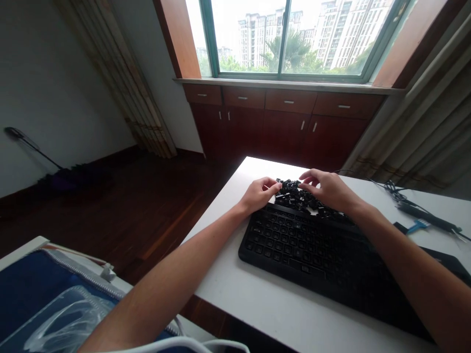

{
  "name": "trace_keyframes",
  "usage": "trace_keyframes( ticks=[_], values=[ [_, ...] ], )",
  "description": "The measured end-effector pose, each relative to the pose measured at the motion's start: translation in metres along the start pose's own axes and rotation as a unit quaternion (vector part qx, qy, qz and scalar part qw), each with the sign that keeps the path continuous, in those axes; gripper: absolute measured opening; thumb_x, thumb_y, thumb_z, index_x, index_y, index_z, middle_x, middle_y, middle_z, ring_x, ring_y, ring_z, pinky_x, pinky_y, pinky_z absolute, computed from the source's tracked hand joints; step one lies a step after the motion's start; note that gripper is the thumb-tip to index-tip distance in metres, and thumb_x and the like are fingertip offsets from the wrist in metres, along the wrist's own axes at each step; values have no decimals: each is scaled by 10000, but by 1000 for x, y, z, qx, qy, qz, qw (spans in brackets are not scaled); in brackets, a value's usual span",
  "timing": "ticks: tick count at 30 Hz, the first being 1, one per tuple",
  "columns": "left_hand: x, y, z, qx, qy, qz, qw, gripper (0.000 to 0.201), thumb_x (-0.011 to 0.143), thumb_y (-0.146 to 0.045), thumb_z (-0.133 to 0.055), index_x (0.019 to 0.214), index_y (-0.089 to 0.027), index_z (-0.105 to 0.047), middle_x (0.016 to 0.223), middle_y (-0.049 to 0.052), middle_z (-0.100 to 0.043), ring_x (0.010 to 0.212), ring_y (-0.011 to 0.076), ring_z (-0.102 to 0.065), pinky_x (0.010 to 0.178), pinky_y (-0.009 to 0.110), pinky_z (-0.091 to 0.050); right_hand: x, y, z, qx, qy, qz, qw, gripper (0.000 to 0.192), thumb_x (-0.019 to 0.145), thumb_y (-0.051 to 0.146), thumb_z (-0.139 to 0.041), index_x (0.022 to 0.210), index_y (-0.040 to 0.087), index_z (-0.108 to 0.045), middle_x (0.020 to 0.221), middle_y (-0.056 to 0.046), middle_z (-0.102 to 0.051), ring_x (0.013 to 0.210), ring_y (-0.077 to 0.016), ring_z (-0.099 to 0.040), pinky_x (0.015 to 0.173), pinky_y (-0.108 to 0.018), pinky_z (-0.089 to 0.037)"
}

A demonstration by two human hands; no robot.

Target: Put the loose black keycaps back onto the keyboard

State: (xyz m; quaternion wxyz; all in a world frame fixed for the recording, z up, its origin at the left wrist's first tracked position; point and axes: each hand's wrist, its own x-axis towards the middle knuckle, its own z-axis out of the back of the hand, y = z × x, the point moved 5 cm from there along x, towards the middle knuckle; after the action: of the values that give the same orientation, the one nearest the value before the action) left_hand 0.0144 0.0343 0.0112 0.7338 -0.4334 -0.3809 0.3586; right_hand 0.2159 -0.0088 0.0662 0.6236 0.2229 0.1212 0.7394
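Loose black keycaps (294, 200) lie heaped on the white table, behind a black keyboard (287, 240) whose keycaps are off, baring its key sockets. My left hand (259, 193) is at the left edge of the heap. Its thumb and fingertips are pressed together against the keycaps, and what they hold is too small to make out. At the heap's far right side is my right hand (324, 189), with its fingers curved, a gap between them, and the tips by the keycaps. My right forearm crosses above the keyboard and hides part of its right side.
On the right of the white table (228, 284) lie a blue brush (418, 226), a black tool with a cord (429, 217) and a coiled cable (393, 190). A blue zipped item with clear plastic (69, 314) is at lower left. Red-brown cabinets (283, 127) stand under the window.
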Motion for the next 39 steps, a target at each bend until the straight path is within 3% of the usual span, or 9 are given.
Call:
trace_keyframes(
  ticks=[2,6,13,18,25,32,39],
  values=[
    [1,1,0,-4,-3,-2,1000,454,887,-580,-595,978,-143,-678,928,71,-689,819,168,-613,742,288,-483,-12,13,-2,54,10,1,999,356,883,461,-623,1154,249,-711,941,-38,-748,811,-196,-662,735,-329,-500],
    [1,2,0,-2,-4,-2,1000,445,889,-571,-593,967,-140,-673,910,65,-681,820,166,-612,748,286,-480,-35,41,-16,134,117,3,984,313,878,490,-633,1042,251,-751,957,-38,-760,864,-204,-685,772,-327,-517],
    [0,-2,-3,27,16,6,999,401,886,-531,-614,944,-142,-690,930,56,-697,790,155,-599,730,280,-474,-49,65,-39,131,190,-13,973,281,870,458,-642,968,223,-760,934,-61,-748,859,-216,-669,763,-338,-504],
    [-1,-1,-4,49,26,7,998,363,885,-498,-625,938,-147,-703,923,44,-705,763,144,-595,706,270,-467,-49,66,-51,104,172,-17,980,307,860,511,-623,940,247,-758,1103,-78,-659,1025,-263,-604,872,-396,-460],
    [-1,0,-7,69,33,5,997,351,884,-486,-627,943,-152,-717,928,41,-715,754,137,-587,693,261,-459,-55,68,-57,56,155,-50,985,236,918,452,-560,878,252,-677,1095,-67,-590,1114,-281,-516,993,-513,-353],
    [-1,0,-6,76,35,1,996,359,882,-485,-625,953,-146,-719,924,48,-716,760,141,-594,696,259,-463,-58,71,-59,3,164,-15,986,239,974,442,-444,922,254,-581,1067,-63,-540,1055,-274,-493,934,-510,-361],
    [-1,-2,-6,79,35,-4,996,354,887,-482,-621,938,-145,-716,911,49,-715,753,138,-598,689,251,-465,-58,69,-59,8,153,-9,988,323,1017,444,-341,961,258,-599,1107,-65,-557,1069,-265,-501,954,-524,-341]
  ],
)
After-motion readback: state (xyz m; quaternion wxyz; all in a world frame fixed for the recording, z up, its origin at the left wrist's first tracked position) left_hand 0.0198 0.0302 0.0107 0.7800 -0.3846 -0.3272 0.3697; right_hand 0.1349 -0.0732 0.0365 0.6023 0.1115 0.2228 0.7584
